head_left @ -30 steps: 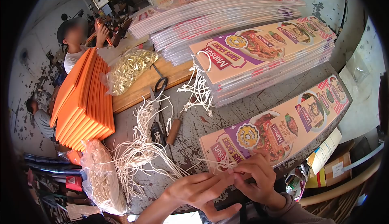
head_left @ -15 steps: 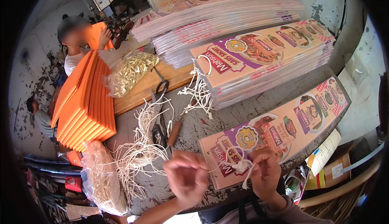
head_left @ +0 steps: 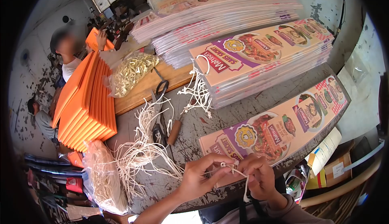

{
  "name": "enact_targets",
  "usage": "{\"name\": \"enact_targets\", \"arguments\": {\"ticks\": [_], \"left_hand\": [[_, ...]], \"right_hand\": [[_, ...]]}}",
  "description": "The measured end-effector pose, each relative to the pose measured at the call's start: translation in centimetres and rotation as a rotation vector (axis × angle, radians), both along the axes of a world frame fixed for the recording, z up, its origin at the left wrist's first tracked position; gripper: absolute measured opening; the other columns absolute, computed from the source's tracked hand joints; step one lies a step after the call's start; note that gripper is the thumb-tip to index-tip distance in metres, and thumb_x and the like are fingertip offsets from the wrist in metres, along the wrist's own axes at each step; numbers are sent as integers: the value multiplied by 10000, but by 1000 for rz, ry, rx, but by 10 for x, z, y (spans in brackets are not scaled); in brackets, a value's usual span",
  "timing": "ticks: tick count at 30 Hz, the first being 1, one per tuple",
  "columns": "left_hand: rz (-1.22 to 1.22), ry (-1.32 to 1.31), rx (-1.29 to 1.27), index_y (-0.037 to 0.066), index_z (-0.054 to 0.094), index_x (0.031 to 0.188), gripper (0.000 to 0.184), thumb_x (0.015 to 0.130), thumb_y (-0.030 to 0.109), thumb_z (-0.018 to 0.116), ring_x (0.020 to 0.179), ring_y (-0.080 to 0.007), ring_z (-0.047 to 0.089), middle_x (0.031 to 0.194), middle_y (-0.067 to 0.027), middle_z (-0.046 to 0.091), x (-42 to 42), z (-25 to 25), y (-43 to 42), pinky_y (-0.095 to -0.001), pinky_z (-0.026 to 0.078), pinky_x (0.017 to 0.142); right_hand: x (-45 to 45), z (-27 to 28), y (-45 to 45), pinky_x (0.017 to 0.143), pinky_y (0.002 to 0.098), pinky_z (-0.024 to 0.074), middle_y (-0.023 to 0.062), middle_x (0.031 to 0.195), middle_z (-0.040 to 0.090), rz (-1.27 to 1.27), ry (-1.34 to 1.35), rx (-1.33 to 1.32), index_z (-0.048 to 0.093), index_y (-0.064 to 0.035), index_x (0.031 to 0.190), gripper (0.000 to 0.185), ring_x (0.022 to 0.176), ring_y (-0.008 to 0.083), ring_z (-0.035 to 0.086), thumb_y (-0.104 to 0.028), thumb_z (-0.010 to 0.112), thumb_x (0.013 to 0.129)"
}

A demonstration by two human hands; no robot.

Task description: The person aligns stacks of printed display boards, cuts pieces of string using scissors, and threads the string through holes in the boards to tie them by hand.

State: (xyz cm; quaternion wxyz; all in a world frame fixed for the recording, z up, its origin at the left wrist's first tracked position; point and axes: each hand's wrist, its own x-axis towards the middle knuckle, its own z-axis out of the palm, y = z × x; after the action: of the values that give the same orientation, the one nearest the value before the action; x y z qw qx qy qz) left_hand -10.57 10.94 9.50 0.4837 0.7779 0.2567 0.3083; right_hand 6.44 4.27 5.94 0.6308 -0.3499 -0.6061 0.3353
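Between my hands a white cord (head_left: 246, 189) is looped and knotted, one end dangling. My left hand (head_left: 201, 174) is closed, pinching the cord near the knot. Against it, from the other side, my right hand (head_left: 259, 176) grips the same cord with curled fingers. Under both hands lies a printed food banner card (head_left: 271, 137), whose lower left corner is partly covered by them. Loose white cords (head_left: 139, 155) lie in a tangle to the left, beside black-handled scissors (head_left: 159, 133) and an awl with a wooden handle (head_left: 174, 132).
A stack of the same cards (head_left: 263, 54), with knotted cords hanging from its corner, stands behind; another stack (head_left: 223, 17) is farther back. Orange folders (head_left: 87, 106), a bag of brass-coloured pieces (head_left: 133, 72) and a bag of cord (head_left: 104, 177) are left. A co-worker (head_left: 69, 56) handles an orange folder.
My hands have come together over the card, my left moving right to the knot. The open loop has been drawn in smaller. The co-worker has shifted slightly left.
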Motion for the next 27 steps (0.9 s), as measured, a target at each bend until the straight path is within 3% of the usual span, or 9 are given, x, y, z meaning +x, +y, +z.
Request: {"name": "enact_targets", "arguments": {"ticks": [2, 5, 7, 14, 17, 19, 22, 25, 27], "left_hand": [[34, -39, -96, -27, 472, 1075, 354, 759, -69, 627, 830, -166, 623, 988, -136, 615, 2, -1, -2, -241, 478, 771], [198, -118, -76, -8, 533, 1005, 302, 740, -6, 677, 767, -144, 653, 916, -84, 650, 7, 1, -5, -228, 510, 639], [127, -44, -200, -29, 479, 1001, 237, 790, -103, 558, 970, -177, 588, 994, -129, 593, 3, 6, -4, -274, 479, 809], [22, -188, -389, -10, 480, 956, 219, 780, -114, 559, 993, -172, 568, 993, -118, 573, 3, 6, 0, -286, 452, 880], [4, -218, -391, 13, 483, 915, 151, 807, -56, 563, 969, -152, 551, 983, -126, 562, 3, 6, 1, -281, 441, 855], [45, -219, -563, 39, 474, 862, 94, 850, 66, 563, 913, -139, 523, 937, -113, 543, 0, 11, 0, -273, 417, 801], [37, -289, -569, 60, 441, 842, 168, 888, 194, 531, 833, -131, 493, 896, -94, 519, -3, 4, 3, -263, 387, 758], [16, -339, -505, 50, 445, 900, 151, 939, 196, 454, 819, -81, 489, 907, -46, 546, -6, -5, 5, -236, 392, 743], [30, -361, -550, 66, 405, 891, 160, 935, 213, 450, 819, -114, 495, 900, -81, 531, -4, -3, 4, -261, 403, 746]], "right_hand": [[-2, -2, -1, 707, 302, 422, 143, 853, 552, -4, 87, -5, 424, -36, 909, 99, 742, 194, 506, -98, 481, 859], [-2, 0, -1, 707, 305, 419, 148, 861, 548, 4, 149, 7, 418, -37, 915, 113, 757, 194, 503, -135, 465, 884], [0, 1, -1, 706, 306, 417, 150, 866, 546, 18, 125, 22, 418, -36, 915, 122, 765, 192, 500, -149, 458, 893], [4, 6, -2, 710, 299, 409, 136, 873, 546, 14, -8, 33, 444, -49, 872, 137, 771, 190, 494, -183, 461, 891], [5, 4, -2, 719, 304, 414, 144, 894, 546, -15, -54, 48, 443, -50, 861, 157, 793, 196, 506, -204, 453, 893], [4, 3, -2, 725, 307, 417, 153, 917, 544, -27, -67, 62, 437, -50, 858, 166, 811, 201, 515, -212, 447, 894], [-2, 7, 0, 761, 323, 428, 184, 971, 526, 14, 88, 54, 407, -45, 858, 173, 868, 220, 534, -211, 421, 909], [-3, 8, -1, 795, 338, 434, 208, 1009, 506, 64, 213, 19, 379, -42, 873, 170, 917, 240, 541, -204, 393, 925], [-2, 5, -3, 807, 336, 439, 211, 1001, 496, 64, 199, 0, 367, -38, 889, 163, 947, 253, 540, -193, 389, 930]]}}
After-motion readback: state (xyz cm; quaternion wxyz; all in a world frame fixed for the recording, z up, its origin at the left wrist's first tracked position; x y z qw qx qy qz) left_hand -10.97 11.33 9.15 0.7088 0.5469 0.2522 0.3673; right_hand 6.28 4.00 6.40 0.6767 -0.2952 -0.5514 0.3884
